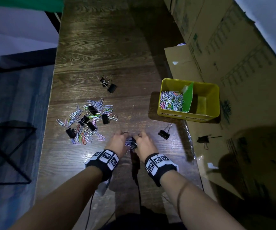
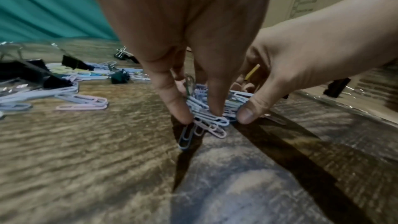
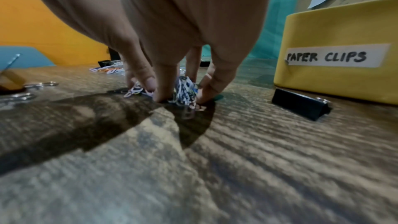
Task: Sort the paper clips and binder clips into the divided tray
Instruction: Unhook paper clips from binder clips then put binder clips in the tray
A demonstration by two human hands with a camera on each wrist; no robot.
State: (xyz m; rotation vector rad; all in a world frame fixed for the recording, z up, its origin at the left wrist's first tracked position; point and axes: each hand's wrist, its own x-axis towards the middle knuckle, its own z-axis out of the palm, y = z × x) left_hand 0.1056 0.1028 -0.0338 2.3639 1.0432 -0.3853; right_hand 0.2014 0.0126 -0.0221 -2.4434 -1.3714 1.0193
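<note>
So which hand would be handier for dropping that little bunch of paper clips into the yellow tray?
Probably the right hand. Both hands pinch the bunch of paper clips on the table, but the yellow tray, its left compartment already holding paper clips, sits on the right side; the left hand would have to cross over.

tray's right label (image 1: 195, 119) unreadable, far clips (image 2: 124, 54) blurred

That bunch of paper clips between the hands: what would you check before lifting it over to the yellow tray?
1. Both hands on the bunch of paper clips: left hand and right hand pinch it: ok.
2. No loose clips: some stick out below the fingers: not ok.
3. No binder clip mixed in: cannot tell.
4. Paper-clip side of yellow tray has room: ok.
5. Path clear: lone binder clip lies near: cannot tell.
</note>
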